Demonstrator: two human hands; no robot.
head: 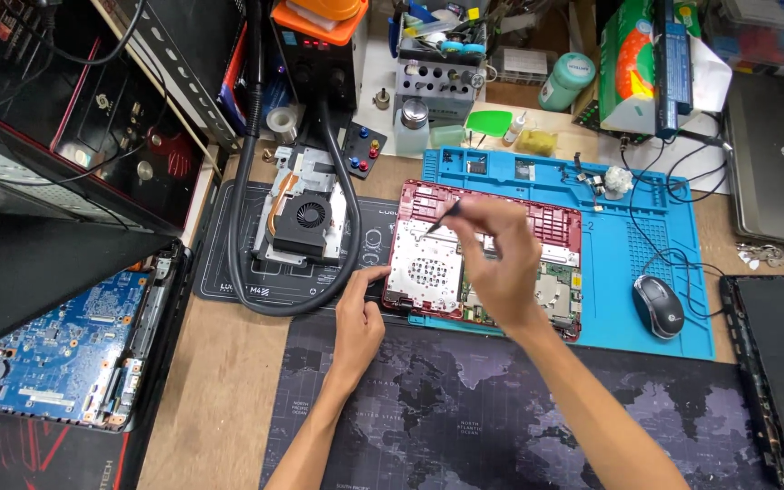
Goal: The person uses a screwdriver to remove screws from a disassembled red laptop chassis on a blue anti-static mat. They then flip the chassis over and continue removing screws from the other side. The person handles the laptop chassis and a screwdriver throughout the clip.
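The person sat at a crowded bench with an opened red laptop base lying partly on a blue work mat. The right hand was over the middle of the base, fingers pinched shut around a thin dark tool — maybe a small screwdriver, though it was too small to be sure. Its tip pointed down at the silver metal plate on the left side of the base.

The left hand rested flat on the dark mat, its fingertips touching the near left corner of the base and holding nothing. It seemed to be keeping the base from sliding.

The work looked like the taking-apart step, with the tool working at something small on the plate. The next move would call for a steady tip and a light push — a slip could scratch the green board close by. A cooling fan lay well apart on the left, and a mouse sat on the blue mat.
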